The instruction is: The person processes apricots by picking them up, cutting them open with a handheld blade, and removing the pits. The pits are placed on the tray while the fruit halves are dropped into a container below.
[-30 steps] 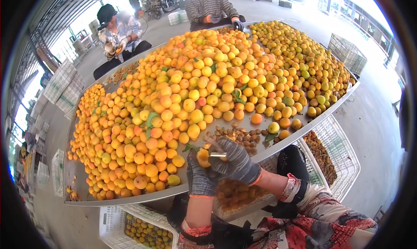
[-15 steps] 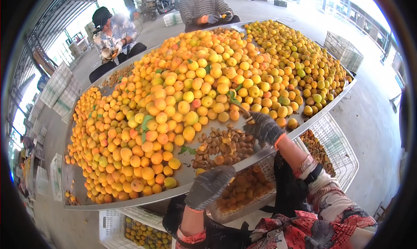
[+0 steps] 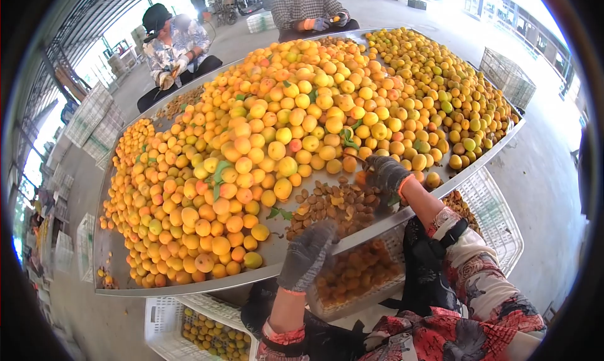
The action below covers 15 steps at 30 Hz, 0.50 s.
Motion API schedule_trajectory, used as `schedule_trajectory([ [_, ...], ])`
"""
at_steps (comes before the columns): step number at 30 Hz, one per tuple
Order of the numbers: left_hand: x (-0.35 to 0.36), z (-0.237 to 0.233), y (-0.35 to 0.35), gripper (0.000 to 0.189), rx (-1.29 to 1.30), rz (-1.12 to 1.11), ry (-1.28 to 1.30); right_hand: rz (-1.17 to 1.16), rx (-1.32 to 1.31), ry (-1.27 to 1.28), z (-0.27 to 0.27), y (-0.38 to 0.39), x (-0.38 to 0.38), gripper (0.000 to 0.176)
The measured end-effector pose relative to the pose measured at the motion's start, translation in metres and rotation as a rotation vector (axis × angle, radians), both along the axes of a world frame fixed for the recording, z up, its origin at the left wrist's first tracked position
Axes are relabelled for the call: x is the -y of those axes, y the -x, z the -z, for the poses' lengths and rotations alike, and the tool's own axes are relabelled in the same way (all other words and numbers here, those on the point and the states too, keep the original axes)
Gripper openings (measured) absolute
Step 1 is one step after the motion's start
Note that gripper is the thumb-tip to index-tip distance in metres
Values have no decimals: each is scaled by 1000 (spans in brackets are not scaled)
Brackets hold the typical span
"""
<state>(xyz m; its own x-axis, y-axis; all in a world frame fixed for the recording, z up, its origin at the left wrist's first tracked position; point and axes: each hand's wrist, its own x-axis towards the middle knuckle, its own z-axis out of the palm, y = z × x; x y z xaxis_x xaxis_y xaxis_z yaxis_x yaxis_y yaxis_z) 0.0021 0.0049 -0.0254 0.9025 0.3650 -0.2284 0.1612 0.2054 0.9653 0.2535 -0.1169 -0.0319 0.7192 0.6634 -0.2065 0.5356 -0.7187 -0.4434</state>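
My left hand (image 3: pixel 307 256), in a dark grey knit glove, is at the near rim of the metal table (image 3: pixel 275 232), fingers stretched up toward a heap of brown apricot pits (image 3: pixel 336 210). Nothing shows in its fingers. My right hand (image 3: pixel 385 174), gloved alike, is closed beside the pits, with a thin, dark, stick-like tool (image 3: pixel 354 157) projecting from its fingers. An orange apricot (image 3: pixel 360 178) shows at its fingertips. Beyond both hands rises a big pile of yellow-orange apricots (image 3: pixel 251 134), with a few green leaves (image 3: pixel 220 173).
Under the near rim stands a crate of split apricots (image 3: pixel 358 270). White crates (image 3: pixel 497 213) (image 3: pixel 157 326) flank it on both sides. Across the table sit two people (image 3: pixel 173 52) (image 3: pixel 308 11) with gloved hands. Stacked crates (image 3: pixel 94 118) stand at left, another crate (image 3: pixel 506 78) at far right.
My left hand has risen from over the crate to the table rim, and the orange bit at its fingertips no longer shows. An apricot now shows at my right fingertips. The view has shifted slightly.
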Motion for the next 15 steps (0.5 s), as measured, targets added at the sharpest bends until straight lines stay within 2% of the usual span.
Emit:
schedule_trajectory([
  [1,-1,-3,-3,27,-2,-8,-2,-8,-2,-2,-1,1,-2,44],
  [3,0,-10,-7,28,-37,-155,66,-8,-269,-107,1,2,-4,41],
  [4,2,-8,-6,28,-47,-163,69,-14,-278,-103,8,6,-2,41],
  [6,1,-8,-10,28,18,-214,88,-222,85,-180,13,11,-9,45],
  [7,0,-9,-11,28,23,-223,88,-96,-132,-175,1,18,-12,50],
  [11,1,-10,-10,27,10,-224,126,-137,21,-233,20,21,-24,54],
  [15,-3,-9,-9,28,5,-222,62,-18,-48,-150,8,24,-37,53],
])
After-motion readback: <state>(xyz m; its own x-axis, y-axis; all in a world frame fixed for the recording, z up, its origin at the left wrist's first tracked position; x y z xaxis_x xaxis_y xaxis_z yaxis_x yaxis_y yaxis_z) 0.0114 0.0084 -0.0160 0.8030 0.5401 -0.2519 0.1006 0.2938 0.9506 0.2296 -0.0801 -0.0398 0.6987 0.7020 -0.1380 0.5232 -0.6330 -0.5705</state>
